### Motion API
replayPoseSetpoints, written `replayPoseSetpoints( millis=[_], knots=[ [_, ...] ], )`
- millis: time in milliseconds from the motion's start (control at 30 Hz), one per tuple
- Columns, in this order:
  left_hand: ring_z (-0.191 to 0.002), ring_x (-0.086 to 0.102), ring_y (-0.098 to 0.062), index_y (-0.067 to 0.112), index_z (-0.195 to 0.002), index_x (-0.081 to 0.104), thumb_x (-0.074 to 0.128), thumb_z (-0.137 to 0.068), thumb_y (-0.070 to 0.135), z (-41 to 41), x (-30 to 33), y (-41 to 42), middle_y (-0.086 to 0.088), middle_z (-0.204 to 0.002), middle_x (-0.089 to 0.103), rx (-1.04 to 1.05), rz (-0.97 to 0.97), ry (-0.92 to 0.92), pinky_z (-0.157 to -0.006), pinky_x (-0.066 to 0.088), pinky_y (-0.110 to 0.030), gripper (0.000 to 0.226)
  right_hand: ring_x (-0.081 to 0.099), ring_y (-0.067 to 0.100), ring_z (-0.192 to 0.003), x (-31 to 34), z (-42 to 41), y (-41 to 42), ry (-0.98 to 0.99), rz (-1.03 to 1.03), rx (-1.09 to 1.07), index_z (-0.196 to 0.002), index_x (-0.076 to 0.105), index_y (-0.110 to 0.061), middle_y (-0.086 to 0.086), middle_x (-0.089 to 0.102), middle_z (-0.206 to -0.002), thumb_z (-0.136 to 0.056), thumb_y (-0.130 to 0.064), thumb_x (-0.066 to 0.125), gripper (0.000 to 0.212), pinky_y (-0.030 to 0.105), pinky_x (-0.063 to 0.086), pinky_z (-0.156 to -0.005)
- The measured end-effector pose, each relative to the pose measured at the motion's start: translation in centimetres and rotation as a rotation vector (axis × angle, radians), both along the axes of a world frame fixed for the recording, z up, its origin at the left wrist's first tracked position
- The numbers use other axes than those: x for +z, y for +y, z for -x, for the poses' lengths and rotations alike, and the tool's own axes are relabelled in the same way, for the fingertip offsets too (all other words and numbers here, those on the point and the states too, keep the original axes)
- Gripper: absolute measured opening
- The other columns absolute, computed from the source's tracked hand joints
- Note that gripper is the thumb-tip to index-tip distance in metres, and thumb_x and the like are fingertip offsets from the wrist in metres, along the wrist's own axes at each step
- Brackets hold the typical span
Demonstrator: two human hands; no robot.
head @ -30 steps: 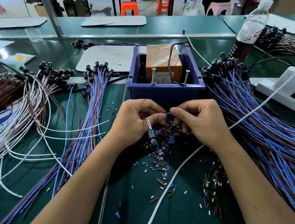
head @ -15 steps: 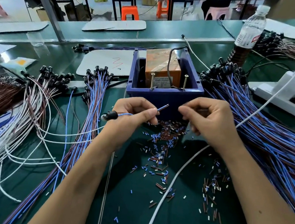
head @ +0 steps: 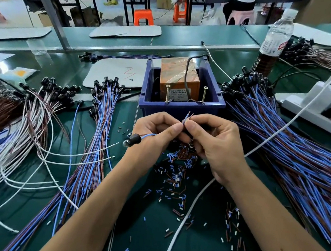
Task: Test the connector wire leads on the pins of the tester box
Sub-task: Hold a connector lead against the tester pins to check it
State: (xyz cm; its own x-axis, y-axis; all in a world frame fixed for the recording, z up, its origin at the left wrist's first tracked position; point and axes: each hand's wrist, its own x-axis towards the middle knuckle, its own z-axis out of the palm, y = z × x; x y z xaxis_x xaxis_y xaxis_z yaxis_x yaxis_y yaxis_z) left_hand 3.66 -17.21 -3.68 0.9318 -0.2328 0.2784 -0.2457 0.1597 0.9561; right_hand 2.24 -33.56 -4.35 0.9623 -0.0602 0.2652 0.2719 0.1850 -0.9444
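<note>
Both thumbs + forefingers pinch one blue/brown wire pair just below its two bare lead tips [head: 189,116], which fork upward. Left hand [head: 155,130] curled round wire; black connector [head: 134,139] hangs off its left side. Right hand [head: 211,138] pinches same spot. Tips sit just in front of blue bin [head: 181,107], short of the two upright screw pins [head: 167,93] of tester box [head: 178,76]. Judged: leads readied, touch-test not yet made. Big bundle at right [head: 285,142] likely waiting; can't tell which piles are done.
</note>
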Motion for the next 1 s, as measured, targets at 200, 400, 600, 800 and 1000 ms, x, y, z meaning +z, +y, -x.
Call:
replayPoseSetpoints(
  millis=[200, 400, 600, 800, 1000],
  knots=[
    [-0.077, 0.074, -0.022, 0.010, -0.087, 0.068, 0.065, -0.098, 0.013, -0.1, -0.3, -0.2, -0.004, -0.083, 0.078, 0.340, -0.090, -0.207, -0.073, 0.057, -0.032, 0.012, 0.050, 0.021, -0.042, 0.5, -0.2, -0.5, -0.105, 0.011, -0.034, -0.098, 0.060, -0.010, 0.013, 0.077, -0.096, -0.107, -0.014, 0.055, 0.011, 0.023, 0.038, -0.039],
    [-0.048, 0.048, -0.023, 0.016, -0.096, 0.063, 0.062, -0.101, 0.015, -0.4, -0.1, 0.5, 0.000, -0.074, 0.076, 0.554, -0.050, -0.245, -0.050, 0.038, -0.020, 0.005, 0.047, 0.021, -0.040, 0.3, -0.5, -0.9, -0.174, 0.079, -0.226, -0.100, 0.057, -0.010, 0.011, 0.072, -0.078, -0.108, -0.012, 0.055, 0.008, 0.024, 0.039, -0.041],
    [-0.039, 0.036, -0.002, 0.006, -0.107, 0.066, 0.061, -0.102, 0.010, -0.8, -0.4, 0.7, 0.000, -0.072, 0.076, 0.663, 0.020, -0.196, -0.045, 0.031, -0.016, 0.008, 0.054, 0.021, -0.045, 0.0, -0.5, -1.1, -0.280, 0.201, -0.446, -0.105, 0.058, -0.017, 0.002, 0.070, -0.075, -0.105, -0.014, 0.058, 0.003, 0.032, 0.046, -0.047],
    [-0.044, 0.049, -0.002, 0.015, -0.114, 0.070, 0.062, -0.101, 0.011, -0.7, -0.8, 0.3, -0.001, -0.070, 0.075, 0.675, -0.004, -0.223, -0.049, 0.036, -0.018, 0.015, 0.065, 0.013, -0.060, -0.5, -0.5, -0.9, -0.357, 0.415, -0.579, -0.117, 0.068, -0.010, -0.005, 0.069, -0.082, -0.104, -0.010, 0.054, 0.019, 0.033, 0.055, -0.056],
    [-0.061, 0.066, -0.007, 0.012, -0.116, 0.071, 0.062, -0.101, 0.009, -0.7, -0.8, 0.0, -0.003, -0.071, 0.075, 0.643, -0.027, -0.258, -0.058, 0.043, -0.016, 0.018, 0.069, 0.011, -0.054, -0.8, -0.5, -0.9, -0.402, 0.424, -0.603, -0.129, 0.070, -0.004, -0.001, 0.072, -0.085, -0.107, -0.009, 0.055, 0.027, 0.027, 0.055, -0.047]
  ],
)
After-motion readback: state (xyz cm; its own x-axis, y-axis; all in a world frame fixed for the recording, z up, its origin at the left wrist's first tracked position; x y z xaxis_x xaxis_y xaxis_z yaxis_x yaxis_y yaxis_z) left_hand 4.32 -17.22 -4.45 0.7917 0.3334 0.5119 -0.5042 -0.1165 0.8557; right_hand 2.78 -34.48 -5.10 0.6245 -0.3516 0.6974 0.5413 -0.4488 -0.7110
